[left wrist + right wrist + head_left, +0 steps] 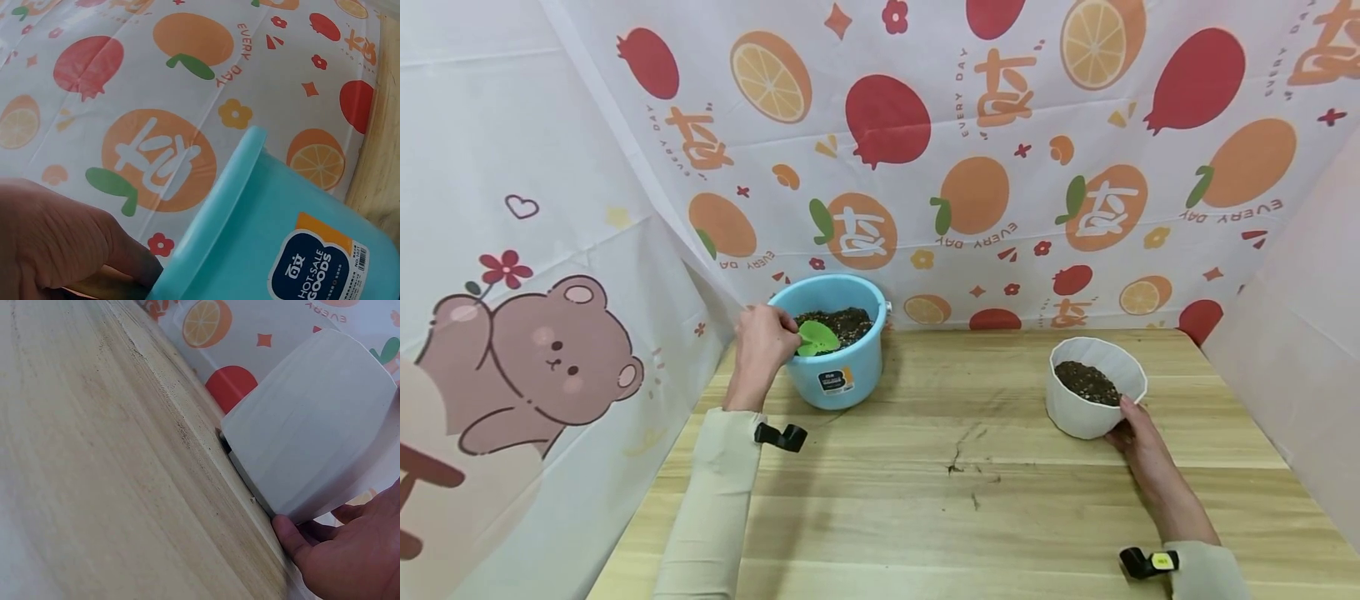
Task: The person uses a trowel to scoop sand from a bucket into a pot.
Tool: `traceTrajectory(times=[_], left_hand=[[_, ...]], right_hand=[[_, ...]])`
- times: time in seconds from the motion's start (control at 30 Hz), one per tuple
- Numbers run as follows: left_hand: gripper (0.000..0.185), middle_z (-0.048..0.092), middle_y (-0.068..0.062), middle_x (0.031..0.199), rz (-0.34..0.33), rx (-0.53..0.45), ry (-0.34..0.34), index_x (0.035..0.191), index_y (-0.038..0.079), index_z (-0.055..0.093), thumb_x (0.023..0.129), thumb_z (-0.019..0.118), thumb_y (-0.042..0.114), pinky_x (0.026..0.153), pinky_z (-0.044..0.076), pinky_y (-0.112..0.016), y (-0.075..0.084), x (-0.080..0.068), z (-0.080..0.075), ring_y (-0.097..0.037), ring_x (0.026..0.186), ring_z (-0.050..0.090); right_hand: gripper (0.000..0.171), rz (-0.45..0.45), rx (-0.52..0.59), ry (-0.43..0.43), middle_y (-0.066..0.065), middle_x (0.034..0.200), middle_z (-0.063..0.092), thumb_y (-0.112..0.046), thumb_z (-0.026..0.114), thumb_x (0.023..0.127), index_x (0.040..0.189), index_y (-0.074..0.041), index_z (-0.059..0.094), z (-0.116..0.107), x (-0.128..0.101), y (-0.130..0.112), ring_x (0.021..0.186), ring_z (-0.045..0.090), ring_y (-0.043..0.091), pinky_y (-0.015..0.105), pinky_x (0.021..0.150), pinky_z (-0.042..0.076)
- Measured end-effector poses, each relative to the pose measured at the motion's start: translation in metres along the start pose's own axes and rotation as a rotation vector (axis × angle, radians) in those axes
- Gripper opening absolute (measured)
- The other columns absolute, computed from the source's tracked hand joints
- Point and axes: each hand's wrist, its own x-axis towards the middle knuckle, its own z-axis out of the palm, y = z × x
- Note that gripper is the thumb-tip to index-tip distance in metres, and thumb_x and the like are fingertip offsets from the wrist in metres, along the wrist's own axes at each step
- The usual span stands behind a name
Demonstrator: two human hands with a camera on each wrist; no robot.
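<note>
left hand is curled round the handle of a small green plastic scoop, whose blade lies over the dark potting soil inside the round light-blue plastic bucket; right hand is laid against the near side of the white faceted plastic pot, thumb and fingers wrapped at its lower wall, gripping it steady; the pot is seen partly filled with the same dark soil and stands well apart from the bucket, on the right of the pale wooden tabletop; the bucket stands at the back left, near the fruit-printed cloth backdrop; judged: soil is being scooped; the blade is best pushed low and lifted level so that no crumbs are spilled; the pot is best kept pressed flat on the wood; a crack in the tabletop is noted between the two vessels.
</note>
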Motion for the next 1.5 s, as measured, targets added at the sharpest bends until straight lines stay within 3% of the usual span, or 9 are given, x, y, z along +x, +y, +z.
traceTrajectory(times=[0.3,0.7,1.5], left_hand=[[0.011,0.075,-0.017,0.086,-0.012,-0.035,-0.017,0.081,0.003,0.076,0.077,0.067,0.001,0.1,0.049,-0.057,-0.001,0.004,0.006,-0.039,0.095,0.066],[0.011,0.075,-0.015,0.084,-0.046,-0.055,-0.034,0.079,0.006,0.075,0.077,0.065,0.001,0.085,0.056,-0.049,-0.001,0.008,0.016,-0.035,0.087,0.067],[0.006,0.076,-0.016,0.09,-0.099,-0.067,-0.054,0.08,0.008,0.076,0.079,0.072,0.004,0.095,0.054,-0.051,-0.002,0.01,0.021,-0.036,0.095,0.066]], right_hand=[[0.033,0.028,-0.049,-0.003,-0.024,0.12,0.053,-0.042,0.028,0.111,0.137,-0.026,0.04,-0.001,0.003,-0.002,0.106,0.051,-0.008,0.016,0.088,0.046],[0.034,0.037,-0.063,0.003,-0.025,0.12,0.052,-0.044,0.027,0.11,0.137,-0.028,0.04,0.001,0.002,-0.003,0.107,0.049,-0.008,0.015,0.089,0.045],[0.033,0.02,-0.026,-0.007,-0.027,0.118,0.056,-0.041,0.027,0.111,0.136,-0.025,0.041,0.001,0.0,-0.002,0.105,0.052,-0.01,0.016,0.087,0.045]])
